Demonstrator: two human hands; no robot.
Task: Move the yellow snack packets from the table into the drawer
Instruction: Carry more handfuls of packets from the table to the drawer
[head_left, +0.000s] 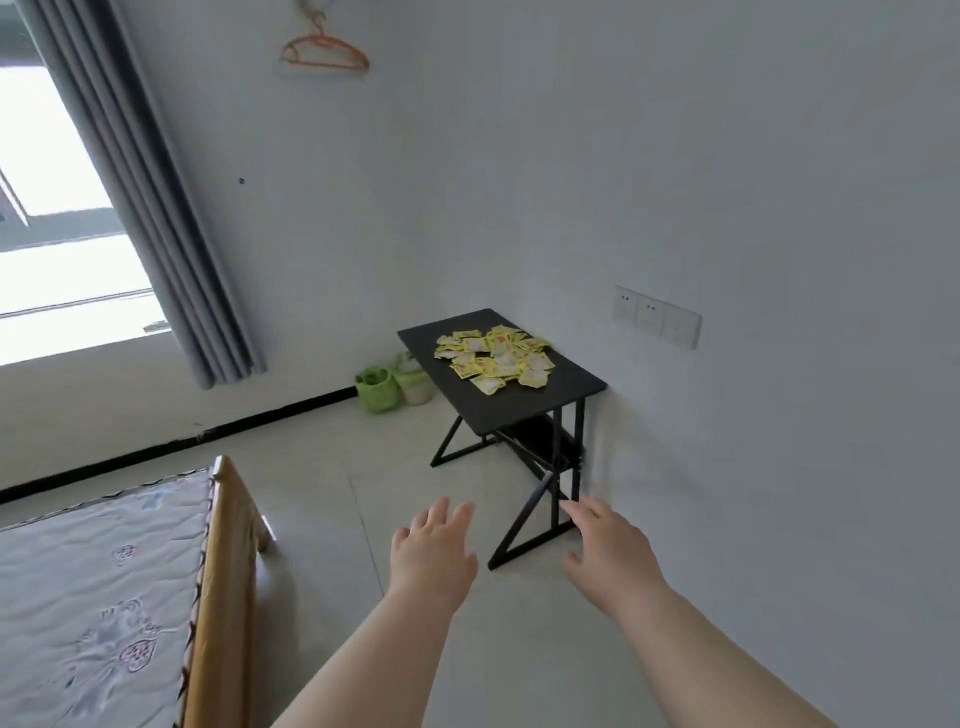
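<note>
A heap of several yellow snack packets (496, 357) lies on a small black table (561, 392) that stands against the right wall. The table has thin black metal legs with a dark shelf under the top. My left hand (434, 551) and my right hand (608, 551) are stretched out in front of me over the floor, well short of the table. Both hands hold nothing and their fingers are spread. No drawer is in view.
A bed with a wooden frame (223, 571) and a patterned mattress (93, 587) fills the lower left. A green bag (376, 389) and a pale bag (415, 382) sit on the floor by the far wall. Grey curtain (150, 197), window, wall sockets (657, 316) and an orange hanger (324, 52) are visible.
</note>
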